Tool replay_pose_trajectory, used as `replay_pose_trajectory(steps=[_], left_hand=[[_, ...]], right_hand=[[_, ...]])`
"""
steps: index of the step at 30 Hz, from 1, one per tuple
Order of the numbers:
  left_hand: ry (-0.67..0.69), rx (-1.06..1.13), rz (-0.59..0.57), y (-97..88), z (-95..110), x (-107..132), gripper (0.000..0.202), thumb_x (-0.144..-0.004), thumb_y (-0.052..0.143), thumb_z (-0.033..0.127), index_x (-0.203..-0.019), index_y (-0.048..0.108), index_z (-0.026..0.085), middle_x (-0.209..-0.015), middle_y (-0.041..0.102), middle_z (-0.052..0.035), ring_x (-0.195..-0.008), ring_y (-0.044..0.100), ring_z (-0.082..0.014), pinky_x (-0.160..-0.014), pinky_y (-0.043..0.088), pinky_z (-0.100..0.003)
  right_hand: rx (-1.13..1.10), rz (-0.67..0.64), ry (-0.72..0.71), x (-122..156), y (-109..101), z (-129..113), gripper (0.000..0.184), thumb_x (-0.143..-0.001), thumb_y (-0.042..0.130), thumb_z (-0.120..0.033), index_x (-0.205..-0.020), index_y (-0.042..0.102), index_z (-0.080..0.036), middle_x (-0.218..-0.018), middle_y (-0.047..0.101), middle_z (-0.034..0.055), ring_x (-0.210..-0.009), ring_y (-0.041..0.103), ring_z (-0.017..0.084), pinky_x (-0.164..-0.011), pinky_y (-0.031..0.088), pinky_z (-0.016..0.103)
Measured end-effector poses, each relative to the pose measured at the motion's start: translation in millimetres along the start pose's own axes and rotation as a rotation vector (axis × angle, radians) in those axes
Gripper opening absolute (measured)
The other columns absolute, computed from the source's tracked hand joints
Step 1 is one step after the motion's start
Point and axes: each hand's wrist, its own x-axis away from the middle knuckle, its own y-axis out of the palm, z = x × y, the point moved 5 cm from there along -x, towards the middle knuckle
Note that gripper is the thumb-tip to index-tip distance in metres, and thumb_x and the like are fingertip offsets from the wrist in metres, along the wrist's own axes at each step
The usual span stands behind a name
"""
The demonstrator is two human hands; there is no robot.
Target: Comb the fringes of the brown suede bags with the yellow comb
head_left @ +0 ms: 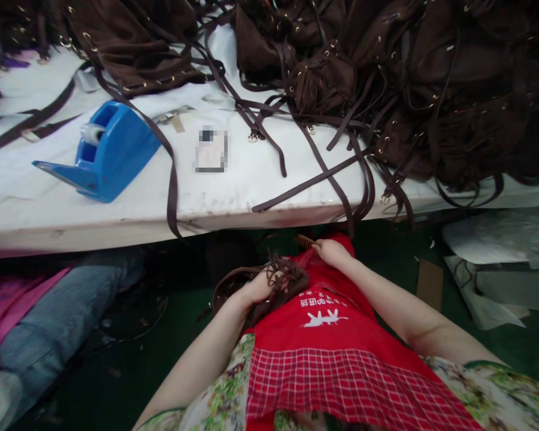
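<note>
My right hand (335, 251) is closed on the end of a brown comb (305, 241), whose teeth point away to the left over my red apron (314, 335). In my lap, my left hand (261, 287) grips the dark brown fringe (284, 270) of a bag. The bag (269, 305) rests against the apron, partly hidden by my left hand and forearm. The comb and the fringe are a short way apart. Some of my left fingers are covered by the fringe strands.
Brown fringed bags (318, 84) lie heaped along the back of the white table (233, 197), their straps (309, 179) hanging over its edge. A blue tape dispenser (117, 149) stands at left. Another person's jeans-clad leg (67, 323) is at lower left. Plastic sheeting (503, 239) lies at right.
</note>
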Motion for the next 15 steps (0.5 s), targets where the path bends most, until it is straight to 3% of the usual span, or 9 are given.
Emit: replay_pose_trajectory(steps=[3, 7, 12, 15], left_hand=[[-0.024, 0.086, -0.004, -3.9, -4, -4, 0.045, -0.083, 0.042, 0.055, -0.057, 0.037, 0.019, -0.053, 0.045, 0.0014, -0.057, 0.048, -0.0123, -0.062, 0.042, -0.027], [-0.055, 0.185, 0.002, -1.4, -4, -12, 0.046, -0.083, 0.044, 0.056, -0.058, 0.041, 0.017, -0.054, 0.045, 0.0013, -0.054, 0.047, -0.0109, -0.059, 0.041, -0.025], [-0.086, 0.142, -0.007, 3.0, -2, -12, 0.043, -0.084, 0.045, 0.053, -0.066, 0.052, 0.015, -0.058, 0.052, -0.0001, -0.058, 0.049, -0.0126, -0.064, 0.045, -0.027], [0.046, -0.113, 0.028, 3.9, 16, -7, 0.036, -0.089, 0.042, 0.044, -0.087, 0.062, 0.015, -0.084, 0.065, -0.0056, -0.085, 0.058, -0.0190, -0.086, 0.045, -0.033]], right_hand=[[-0.190, 0.123, -0.122, 23, -17, -7, 0.041, -0.096, 0.029, -0.041, -0.093, 0.063, -0.017, -0.086, 0.070, 0.0062, -0.078, 0.064, 0.016, -0.068, 0.042, 0.023], [-0.420, 0.272, -0.402, 65, -44, -40, 0.036, -0.096, 0.032, -0.040, -0.094, 0.061, -0.019, -0.078, 0.068, 0.0017, -0.071, 0.062, 0.013, -0.064, 0.041, 0.022], [-0.033, 0.199, -0.504, 77, -32, -78, 0.029, -0.095, 0.035, -0.033, -0.096, 0.061, -0.020, -0.087, 0.069, 0.0053, -0.079, 0.062, 0.017, -0.070, 0.041, 0.026], [0.147, 0.096, -0.456, 61, -16, -83, 0.024, -0.094, 0.036, -0.028, -0.096, 0.059, -0.020, -0.086, 0.069, 0.0072, -0.079, 0.063, 0.019, -0.069, 0.042, 0.027]])
